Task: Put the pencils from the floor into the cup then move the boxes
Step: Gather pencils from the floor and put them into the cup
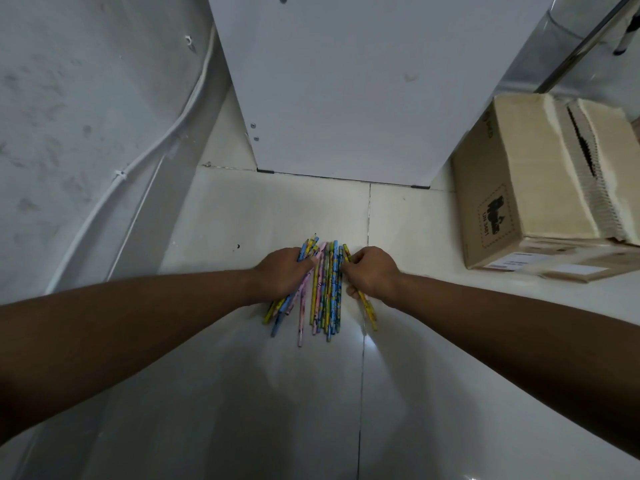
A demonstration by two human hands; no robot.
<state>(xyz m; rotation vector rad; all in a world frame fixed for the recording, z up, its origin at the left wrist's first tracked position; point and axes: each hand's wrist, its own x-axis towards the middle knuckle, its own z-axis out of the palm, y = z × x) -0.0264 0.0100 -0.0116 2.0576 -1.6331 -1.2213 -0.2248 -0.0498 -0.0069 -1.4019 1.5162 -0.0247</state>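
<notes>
A bunch of several coloured pencils (327, 289) lies on the white tiled floor, roughly side by side, tips pointing away from me. My left hand (284, 273) presses on the left part of the bunch, fingers curled over some blue and yellow pencils. My right hand (372, 271) grips a yellow pencil at the right edge of the bunch. A cardboard box (540, 188) stands on the floor at the right. No cup is clearly in view.
A white cabinet panel (346, 91) rises straight ahead. A grey wall with white cables (145, 157) runs along the left. Flattened cardboard (568, 265) lies under the box. A glass pane and metal rail (571, 53) show at top right.
</notes>
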